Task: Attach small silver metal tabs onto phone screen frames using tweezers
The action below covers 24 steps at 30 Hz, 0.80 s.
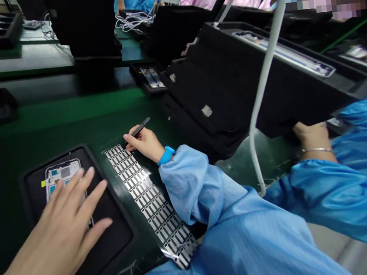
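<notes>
Fingers spread, my left hand [70, 219] hovers over or rests on a phone frame [64, 169] with white and blue inner parts; contact cannot be made out. The phone frame lies in a black tray [114, 223], and a yellow tab [43, 183] sticks out on its left side. My right hand [143, 142], with a blue band at the wrist, grips dark tweezers [143, 125]. The tweezers' tips are hidden near the far end of a long clear sheet [146, 194] carrying rows of small silver-and-black stickers.
To the right stand stacked black trays [205, 96]; a co-worker's hand [313, 137] holds the upper ones. A white cable [264, 76] hangs in front. Another tray with a phone frame [152, 77] sits farther back on the green table [69, 112]. People stand at the far side.
</notes>
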### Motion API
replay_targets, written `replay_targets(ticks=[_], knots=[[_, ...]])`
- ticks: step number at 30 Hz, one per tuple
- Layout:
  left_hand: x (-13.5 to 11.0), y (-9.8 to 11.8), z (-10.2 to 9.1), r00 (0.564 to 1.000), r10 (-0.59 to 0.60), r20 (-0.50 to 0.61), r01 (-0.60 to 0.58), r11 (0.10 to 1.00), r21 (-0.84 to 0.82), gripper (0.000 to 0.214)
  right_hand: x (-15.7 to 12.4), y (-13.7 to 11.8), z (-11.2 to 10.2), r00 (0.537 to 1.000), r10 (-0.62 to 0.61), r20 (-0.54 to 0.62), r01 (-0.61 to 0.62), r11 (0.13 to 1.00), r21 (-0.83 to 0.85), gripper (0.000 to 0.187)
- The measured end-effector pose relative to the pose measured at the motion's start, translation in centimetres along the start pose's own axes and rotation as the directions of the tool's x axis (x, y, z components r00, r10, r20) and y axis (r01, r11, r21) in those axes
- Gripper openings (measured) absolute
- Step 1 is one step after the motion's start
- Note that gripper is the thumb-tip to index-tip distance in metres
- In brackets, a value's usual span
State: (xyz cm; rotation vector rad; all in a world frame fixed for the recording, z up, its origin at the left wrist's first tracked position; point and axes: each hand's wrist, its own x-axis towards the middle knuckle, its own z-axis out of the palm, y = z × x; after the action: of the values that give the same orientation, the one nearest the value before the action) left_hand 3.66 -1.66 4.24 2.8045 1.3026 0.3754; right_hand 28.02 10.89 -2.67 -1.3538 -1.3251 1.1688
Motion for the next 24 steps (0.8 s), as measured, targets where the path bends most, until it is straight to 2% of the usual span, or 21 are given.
replay_targets(ticks=[2, 4, 8, 17, 24], knots=[[3.3, -0.2, 1.6, 0.995, 0.065, 0.073, -0.070, 0.995, 0.077, 0.053, 0.1, 0.1, 0.0, 1.000, 0.007, 0.017, -0.007, 1.000, -0.015, 0.019], [6.1, -0.5, 3.2, 0.984, 0.066, 0.168, -0.088, 0.988, 0.125, 0.054, 0.2, 0.1, 0.0, 0.999, 0.002, 0.040, -0.002, 1.000, -0.012, 0.019], [9.3, -1.0, 5.4, 0.969, 0.032, 0.245, -0.070, 0.986, 0.151, 0.052, 0.1, -0.2, 0.1, 0.997, -0.023, 0.068, 0.023, 1.000, -0.008, 0.021], [9.5, -0.9, 5.8, 0.975, -0.017, 0.219, -0.004, 0.995, 0.096, 0.045, 0.1, -0.3, 0.3, 0.995, -0.035, 0.089, 0.036, 0.999, -0.004, 0.022], [9.6, -0.3, 5.6, 0.984, -0.035, 0.176, 0.019, 0.996, 0.090, 0.042, 0.1, -0.9, 0.3, 0.995, 0.080, 0.064, -0.088, 0.987, 0.136, 0.025]])
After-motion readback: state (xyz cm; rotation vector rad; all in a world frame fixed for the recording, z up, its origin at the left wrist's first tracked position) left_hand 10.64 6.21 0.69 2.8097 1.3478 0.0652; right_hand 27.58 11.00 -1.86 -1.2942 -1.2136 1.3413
